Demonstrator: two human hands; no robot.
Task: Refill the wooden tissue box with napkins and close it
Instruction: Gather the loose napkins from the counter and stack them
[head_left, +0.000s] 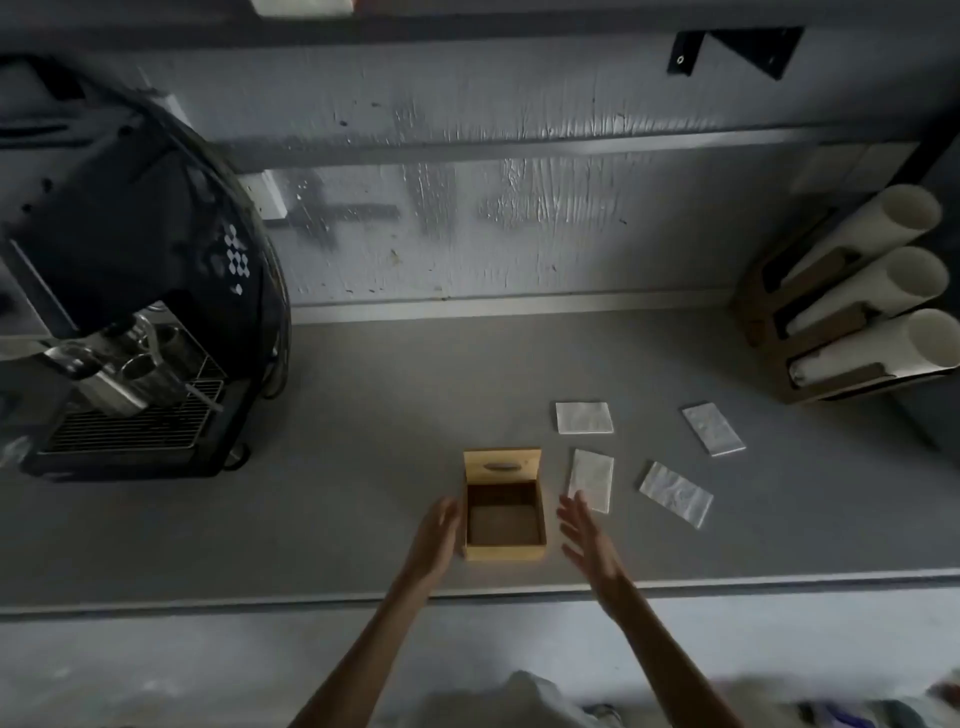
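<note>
Open wooden box (505, 551), lid (502, 466) hinged rearward, seemingly empty between both hands (439, 535).

A black espresso machine (130, 291) is standing at the grey worktop's (363, 441) left; three white cup stacks (872, 286) are lying in a holder at right.

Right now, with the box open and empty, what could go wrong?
1. The lid stands tilted back; bumping it could drop it shut early.
2. Four napkins lie scattered, so the far one may be missed.
3. The left hand only rests beside the box, so it could slide.
</note>
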